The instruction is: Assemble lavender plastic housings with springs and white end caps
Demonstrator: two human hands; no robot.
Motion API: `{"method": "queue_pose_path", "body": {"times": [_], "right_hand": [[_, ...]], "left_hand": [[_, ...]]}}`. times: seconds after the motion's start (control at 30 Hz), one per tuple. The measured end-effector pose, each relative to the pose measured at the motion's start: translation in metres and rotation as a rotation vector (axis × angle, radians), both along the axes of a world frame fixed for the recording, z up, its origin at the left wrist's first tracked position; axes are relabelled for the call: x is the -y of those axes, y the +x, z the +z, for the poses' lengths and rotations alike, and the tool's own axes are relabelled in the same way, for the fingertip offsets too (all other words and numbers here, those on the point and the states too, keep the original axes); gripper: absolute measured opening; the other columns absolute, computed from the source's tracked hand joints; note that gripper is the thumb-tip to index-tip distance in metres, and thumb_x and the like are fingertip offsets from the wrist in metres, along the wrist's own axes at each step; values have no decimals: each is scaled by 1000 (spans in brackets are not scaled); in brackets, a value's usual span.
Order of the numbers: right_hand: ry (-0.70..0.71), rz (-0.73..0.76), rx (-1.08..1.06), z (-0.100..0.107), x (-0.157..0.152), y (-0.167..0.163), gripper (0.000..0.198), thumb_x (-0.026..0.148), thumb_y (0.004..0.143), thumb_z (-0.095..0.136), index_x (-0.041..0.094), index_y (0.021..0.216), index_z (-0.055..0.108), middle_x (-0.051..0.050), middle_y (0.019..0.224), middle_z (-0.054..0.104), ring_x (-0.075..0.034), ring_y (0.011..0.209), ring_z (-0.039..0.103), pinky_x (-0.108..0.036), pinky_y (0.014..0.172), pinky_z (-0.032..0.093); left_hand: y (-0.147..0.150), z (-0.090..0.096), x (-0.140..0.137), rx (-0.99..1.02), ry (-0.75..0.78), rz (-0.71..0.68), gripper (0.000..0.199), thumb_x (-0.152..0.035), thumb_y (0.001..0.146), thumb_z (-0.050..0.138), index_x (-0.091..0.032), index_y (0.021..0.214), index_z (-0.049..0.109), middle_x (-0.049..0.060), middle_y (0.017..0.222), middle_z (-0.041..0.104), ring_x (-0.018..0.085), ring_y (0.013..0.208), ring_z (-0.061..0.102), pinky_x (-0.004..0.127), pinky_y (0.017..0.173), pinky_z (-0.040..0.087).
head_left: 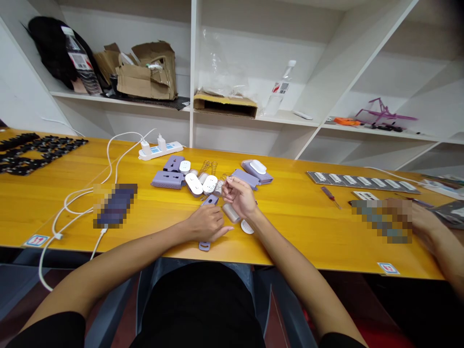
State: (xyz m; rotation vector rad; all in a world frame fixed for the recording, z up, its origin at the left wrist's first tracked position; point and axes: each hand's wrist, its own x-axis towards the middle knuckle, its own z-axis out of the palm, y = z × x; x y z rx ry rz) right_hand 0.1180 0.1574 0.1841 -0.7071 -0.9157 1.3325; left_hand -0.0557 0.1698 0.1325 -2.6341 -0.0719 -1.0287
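My left hand point(208, 223), with curled fingers and the thumb pointing right, lies over a long purple plastic piece point(204, 246) and grips it near the table's front. The middle of that piece is hidden beneath the hand. My right hand point(241, 197) is raised just right of it, fingertips pinched together beside a coil spring point(219, 185). What sits in the pinch is too small to make out. Under the right hand lie a translucent cylinder point(231, 212) and a white disc point(247, 226). White oval caps point(194, 184) and more springs point(213, 167) are just beyond.
Purple housings point(167, 180) lie left of the parts, others point(246, 178) right. A power strip point(161, 150) with cables, a phone point(116, 205), a screwdriver point(329, 195) and a grey strip of white parts point(362, 181) share the table point(290, 212). Another person's hand point(413, 217) works at right.
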Motion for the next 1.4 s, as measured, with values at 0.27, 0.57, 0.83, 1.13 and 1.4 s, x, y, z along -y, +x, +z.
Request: {"method": "queue_pose_path", "body": {"times": [0.27, 0.57, 0.83, 1.13, 1.4], "right_hand": [[12, 4, 24, 1, 0, 1, 34, 43, 79, 87, 20, 80, 62, 3, 64, 55, -8, 51, 39, -21, 46, 24], [270, -167, 121, -3, -1, 2, 6, 21, 74, 73, 21, 69, 70, -8, 110, 73, -20, 91, 62, -33, 80, 51], [298, -123, 178, -2, 2, 4, 6, 23, 77, 70, 22, 71, 71, -9, 105, 77, -26, 100, 64, -41, 95, 50], [298, -111, 228, -5, 2, 4, 6, 25, 79, 71, 23, 73, 73, -8, 103, 74, -26, 99, 63, -40, 94, 50], [303, -103, 251, -7, 1, 4, 6, 25, 79, 71, 24, 73, 73, -7, 99, 72, -24, 97, 62, -39, 93, 50]], "left_hand": [[-5, 15, -5, 129, -585, 28, 56, -40, 100, 66, -22, 49, 50, 1, 48, 48, 13, 45, 36, 32, 54, 22], [-13, 38, -18, 655, -988, 183, 67, -48, 102, 65, -20, 44, 46, 0, 47, 43, 10, 46, 36, 29, 53, 29], [-16, 44, -35, 784, -1583, 187, 75, -90, 82, 66, -19, 62, 59, -1, 44, 50, 13, 31, 51, 23, 32, 21], [-16, 50, -51, 937, -1864, -35, 70, -80, 81, 78, -16, 69, 52, -1, 55, 54, 7, 41, 50, 16, 37, 19], [-18, 51, -53, 924, -1956, -156, 66, -75, 86, 75, -10, 87, 65, 1, 68, 56, 7, 56, 53, 14, 43, 31]]}}
